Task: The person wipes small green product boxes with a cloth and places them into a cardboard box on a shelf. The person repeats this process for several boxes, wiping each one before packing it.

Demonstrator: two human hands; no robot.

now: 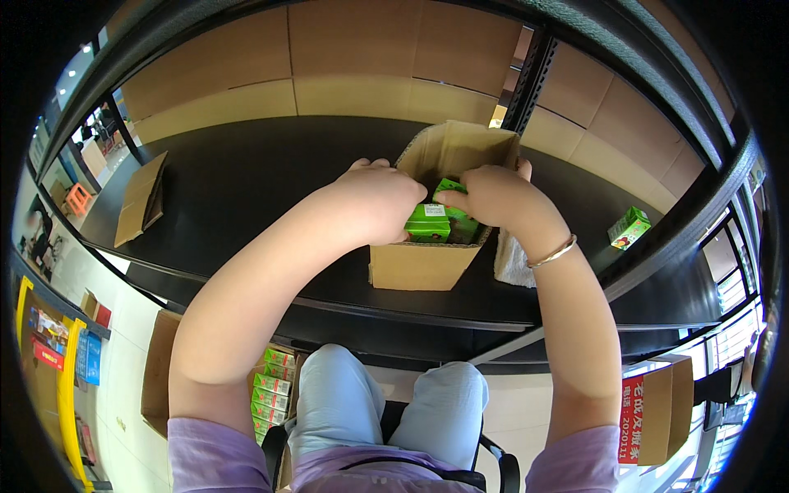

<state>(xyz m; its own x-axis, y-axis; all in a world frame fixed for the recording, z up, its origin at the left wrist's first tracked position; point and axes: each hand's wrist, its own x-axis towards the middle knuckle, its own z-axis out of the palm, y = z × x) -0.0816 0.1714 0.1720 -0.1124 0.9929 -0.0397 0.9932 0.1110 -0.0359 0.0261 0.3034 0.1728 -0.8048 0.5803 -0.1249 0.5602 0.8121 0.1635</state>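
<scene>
An open cardboard box (415, 269) stands on the black shelf in front of me, its far flap raised. Inside it are green drink cartons, one nearer the front (428, 225) with a white label, another beside it (462, 225). My left hand (385, 201) is closed over the box's left wall, its thumb side against the near green carton; some fingers are hidden. My right hand (503, 195) grips the right wall, with its thumb reaching in over the green cartons. A bracelet (553, 252) circles my right wrist.
A loose green carton (629, 228) lies on the shelf at right. A greyish-white cloth (513, 261) sits right of the box. Folded cardboard (141, 199) leans at far left. Below, an open box holds several green cartons (271, 393); another box (666, 411) stands at lower right.
</scene>
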